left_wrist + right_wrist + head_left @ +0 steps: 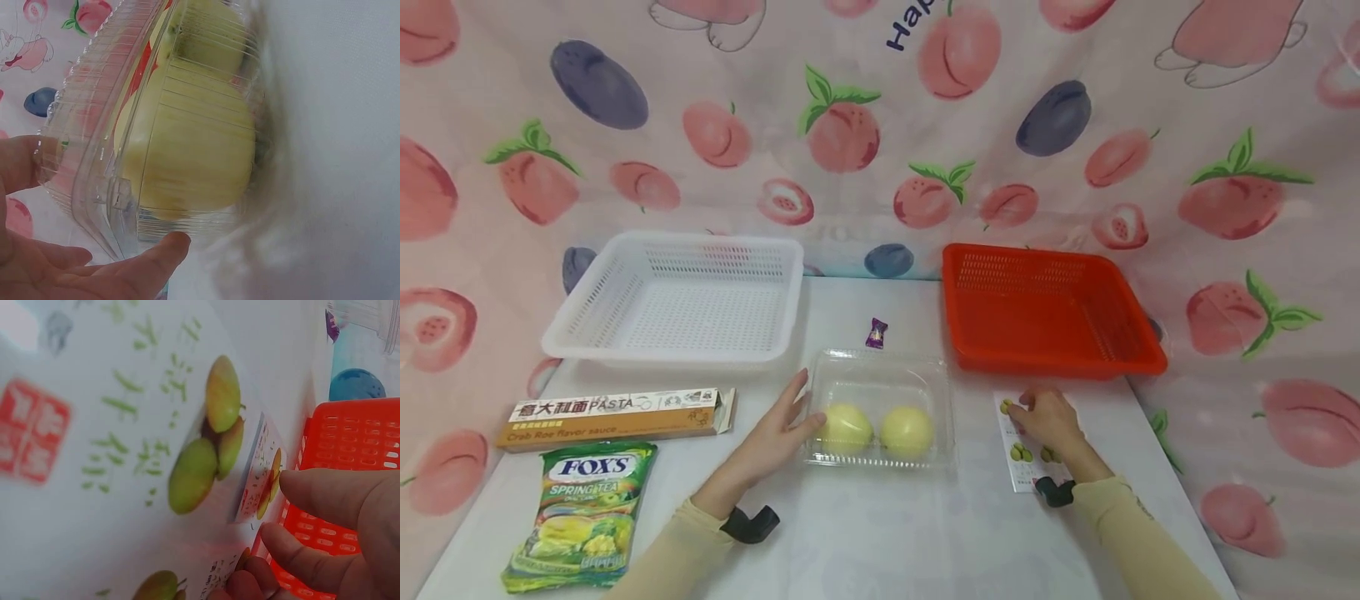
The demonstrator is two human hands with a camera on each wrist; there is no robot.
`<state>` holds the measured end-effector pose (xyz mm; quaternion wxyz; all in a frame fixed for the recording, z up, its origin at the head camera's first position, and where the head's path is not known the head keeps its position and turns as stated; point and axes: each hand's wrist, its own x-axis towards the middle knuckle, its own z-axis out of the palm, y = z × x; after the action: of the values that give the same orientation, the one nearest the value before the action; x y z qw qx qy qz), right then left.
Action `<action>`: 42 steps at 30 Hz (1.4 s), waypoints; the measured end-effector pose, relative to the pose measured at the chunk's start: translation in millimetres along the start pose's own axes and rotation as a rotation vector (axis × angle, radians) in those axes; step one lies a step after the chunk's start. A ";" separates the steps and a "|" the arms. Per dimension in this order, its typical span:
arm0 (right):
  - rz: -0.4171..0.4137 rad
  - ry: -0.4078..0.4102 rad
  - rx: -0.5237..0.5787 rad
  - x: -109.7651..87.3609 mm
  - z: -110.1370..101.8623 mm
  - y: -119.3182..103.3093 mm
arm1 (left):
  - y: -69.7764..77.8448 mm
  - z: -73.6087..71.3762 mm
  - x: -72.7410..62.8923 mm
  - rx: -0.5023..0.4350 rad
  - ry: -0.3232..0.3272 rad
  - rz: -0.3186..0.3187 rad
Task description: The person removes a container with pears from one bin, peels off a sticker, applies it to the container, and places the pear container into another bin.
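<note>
A clear plastic clamshell box [880, 367] with two pale yellow-green round fruits [194, 144] inside lies in the middle of the table. My left hand [782, 429] rests against its left end, thumb over the lid and the other fingers fairly straight along the side. On the right is a white sticker sheet [1017, 479] printed with pear pictures and green writing. At its far end my right hand [1048, 421] pinches the edge of a small pear sticker [259, 478] between thumb and forefinger, the other fingers curled. One edge of that sticker looks raised.
Behind stand a white basket [677, 358] on the left and a red basket [1052, 362] on the right. A purple-wrapped candy [876, 333] lies behind the box. At left are a pasta box [617, 421] and a green FOX'S candy bag [580, 517]. A fruit-print cloth surrounds the table.
</note>
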<state>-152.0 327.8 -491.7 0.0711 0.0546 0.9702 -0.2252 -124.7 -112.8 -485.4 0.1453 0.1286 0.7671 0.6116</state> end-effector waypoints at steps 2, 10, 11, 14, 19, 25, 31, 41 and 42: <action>0.017 -0.001 0.002 -2.0 1.7 1.9 | -0.7 1.2 -0.9 -0.002 0.001 -0.007; 0.041 0.018 0.007 -11.1 9.8 5.8 | -3.5 5.9 -4.7 0.005 0.004 -0.046; 0.032 0.027 0.004 -11.5 10.2 6.1 | -3.0 6.4 -5.0 0.005 0.003 -0.051; -0.025 0.064 -0.016 -11.0 10.8 6.8 | -1.9 6.8 -4.7 0.010 0.003 -0.050; -0.065 0.100 -0.014 -9.0 11.9 4.8 | -1.6 5.5 -3.7 0.015 0.008 -0.039; -0.047 0.083 -0.007 -6.1 11.7 3.8 | -2.4 4.0 -3.8 0.000 0.002 -0.027; -0.022 0.046 0.018 -4.8 9.3 5.9 | -2.2 4.0 -2.8 -0.002 0.002 -0.024; 0.002 0.002 0.116 -2.3 2.2 7.0 | 2.1 2.8 -2.0 0.016 0.012 -0.038; 0.001 0.004 0.127 -2.5 1.8 6.8 | 2.3 2.6 -1.9 0.015 0.012 -0.040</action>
<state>-148.4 332.8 -495.8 0.0656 0.0599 0.9540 -0.2864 -121.8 -110.7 -483.6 0.1518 0.1103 0.7750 0.6034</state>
